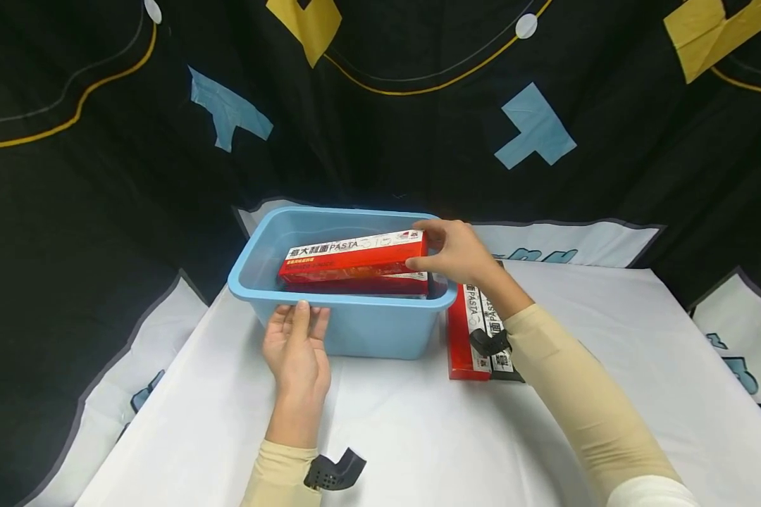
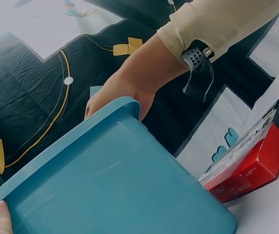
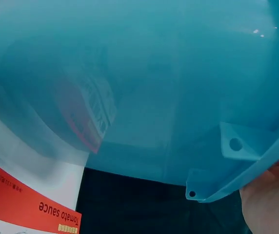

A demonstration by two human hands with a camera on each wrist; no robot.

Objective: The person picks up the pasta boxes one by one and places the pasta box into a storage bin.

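Note:
My right hand pinches the right end of a red and white pasta box between thumb and fingers. That box is tilted inside a light blue plastic bin, above another red pasta box. At the bin's front rim, my left hand holds on with its fingertips under the lip. The left wrist view shows those fingertips against the outer wall of the blue bin. In the right wrist view the bin wall hides the held box, and only part of the right hand shows.
Right of the bin, a red pasta box and a black one lie side by side on the white tablecloth, partly beneath my right forearm. A dark patterned curtain hangs behind the table.

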